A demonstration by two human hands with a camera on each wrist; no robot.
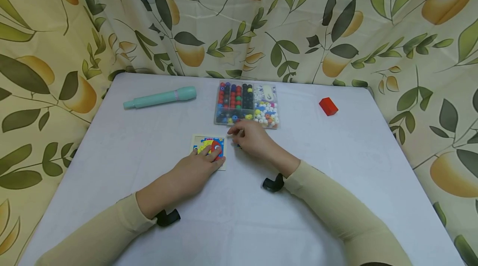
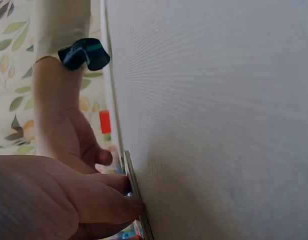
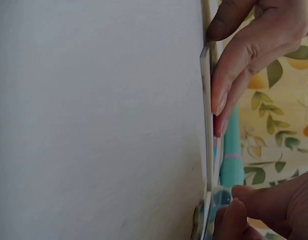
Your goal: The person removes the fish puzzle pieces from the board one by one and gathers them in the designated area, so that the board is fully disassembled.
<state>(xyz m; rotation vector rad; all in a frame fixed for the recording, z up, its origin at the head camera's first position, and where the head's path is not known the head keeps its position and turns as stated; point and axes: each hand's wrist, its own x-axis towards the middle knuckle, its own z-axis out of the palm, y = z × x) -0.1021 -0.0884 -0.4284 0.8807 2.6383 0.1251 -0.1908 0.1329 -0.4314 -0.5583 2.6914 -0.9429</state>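
Observation:
A small square fish puzzle [image 1: 198, 138], its picture yellow, red and blue, lies on the white table. My left hand [image 1: 198, 170] rests on it, fingers spread over the fish; the left wrist view shows the hand against the board's edge [image 2: 133, 180]. Just right of the board, my right hand [image 1: 254, 139] has its thumb and fingers bent close together. Low beneath it, a small dark piece [image 1: 239, 145] is partly covered; in the right wrist view a thin flat piece [image 3: 197, 220] lies near the fingertips. Whether these fingers pinch anything is unclear.
Behind my right hand stands a clear compartment box of beads [image 1: 247, 114], close to its fingers. A mint green tube [image 1: 160, 98] lies at the back left. A red block [image 1: 328, 106] sits at the back right. Patterned cloth [image 1: 239, 21] hangs behind the table.

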